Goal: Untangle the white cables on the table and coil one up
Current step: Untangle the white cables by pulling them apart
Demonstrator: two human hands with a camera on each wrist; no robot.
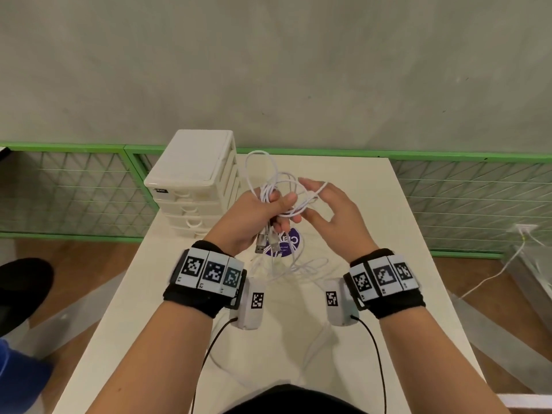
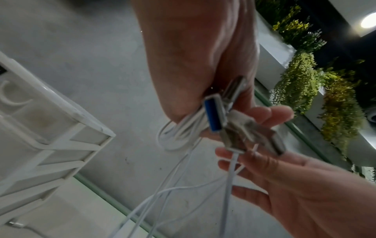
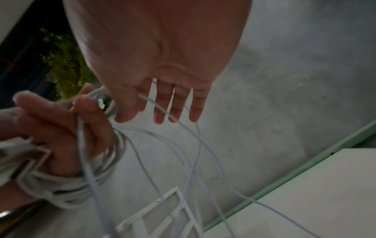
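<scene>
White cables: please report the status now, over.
Left hand grips the white cables bundle, plugs hanging below. Right hand open, one strand across its fingers. Loose loops on the table. Drawer unit close by.

white cables [image 1: 277, 186]: looped bundle held above table | USB plugs [image 1: 264, 242] hanging below | loose strands trailing down

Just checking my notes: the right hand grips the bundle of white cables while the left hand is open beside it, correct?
Not quite, the hands are swapped. The left hand grips the bundle of white cables, and the right hand is open beside it, one strand draped over its fingers. The head view shows this.
</scene>
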